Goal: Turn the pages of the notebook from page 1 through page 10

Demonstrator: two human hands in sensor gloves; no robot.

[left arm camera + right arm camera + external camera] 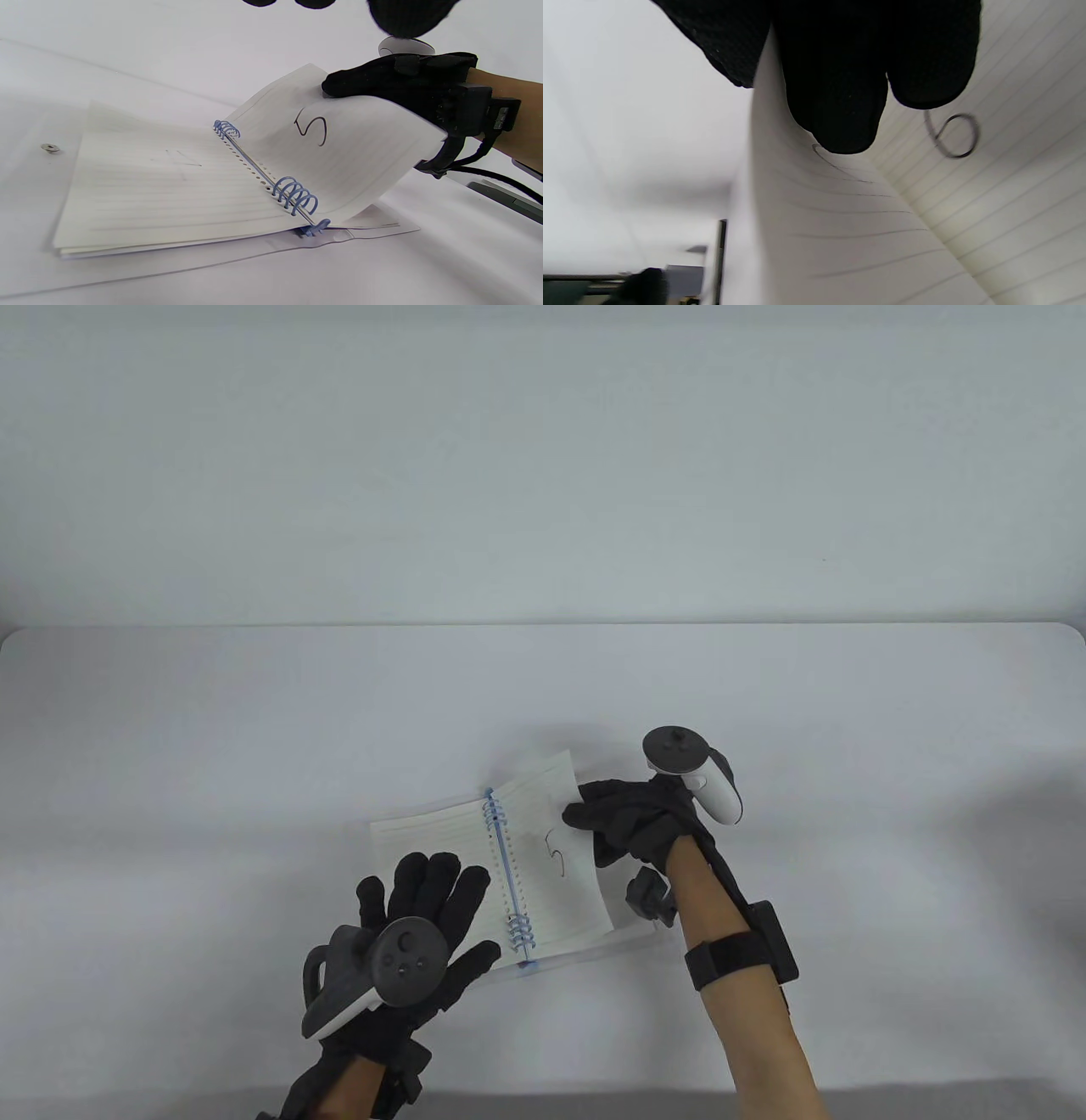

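Observation:
A spiral notebook (441,840) with blue rings (509,865) lies open on the white table. My right hand (624,823) pinches the outer edge of the right-hand page marked "5" (556,853) and holds it lifted and curled; the same page shows in the left wrist view (314,131). In the right wrist view my fingers (840,84) grip that page's edge, and the page marked "6" (952,135) shows beneath it. My left hand (424,916) lies flat with spread fingers on the left-hand pages (169,186), near the bottom corner.
The notebook lies on a clear plastic sleeve (254,254) with a metal snap (50,147). The white table's far edge (543,626) meets a pale wall. Bare tabletop stretches to the left, right and behind the notebook.

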